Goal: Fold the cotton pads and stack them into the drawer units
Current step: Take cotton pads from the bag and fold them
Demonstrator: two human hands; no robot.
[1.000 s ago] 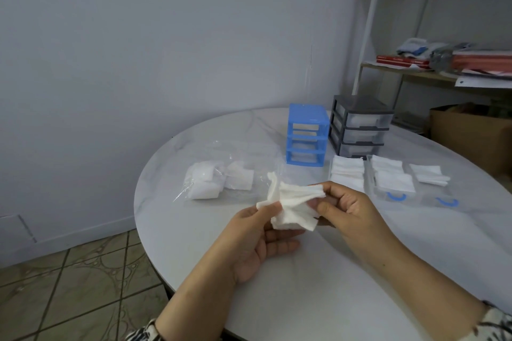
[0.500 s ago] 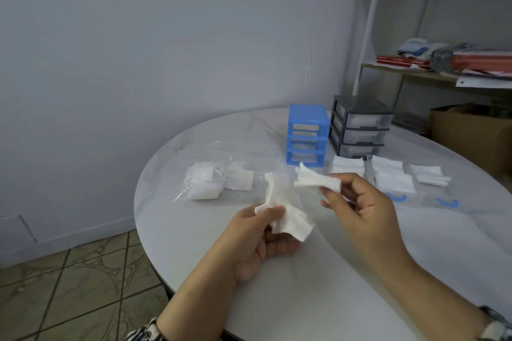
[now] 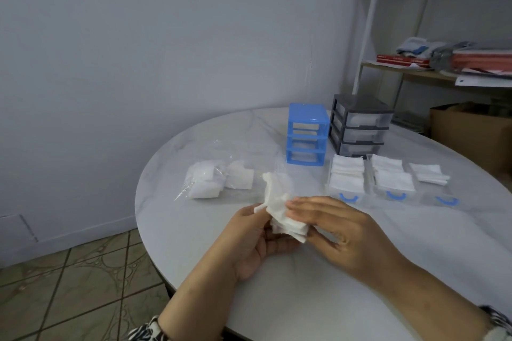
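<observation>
Holding a crumpled bunch of white cotton pads [image 3: 279, 209] above the round white table [image 3: 346, 299], the left hand [image 3: 256, 241] has its thumb and curled fingers closed round the bunch from the left side, palm turned up. The right hand [image 3: 340, 232] meets the same bunch from the other side — its fingers lie across the top of the pads and its thumb is tucked under the lower edge, so it pinches them too. Part of the bunch sticks up past the left hand's thumb, loose and unfolded. Just beyond the left hand, a clear plastic bag [image 3: 210, 174] lies flat on the table with more white pads inside it. Beyond the right hand sit three clear drawers [image 3: 393, 196] with blue curved handles, pulled out and set side by side; each carries folded white pads [image 3: 347, 174], the two nearer the hands fuller than the far right one. Farther off, behind those drawers, stand two small drawer units, touching or nearly so — a blue drawer unit [image 3: 306, 134] with empty-looking slots, and a grey drawer unit [image 3: 360, 127] to its right with translucent drawers in place. Off past the right hand, a shelf [image 3: 410, 72] holds red books and papers, with a cardboard box [image 3: 471, 130] below it.
</observation>
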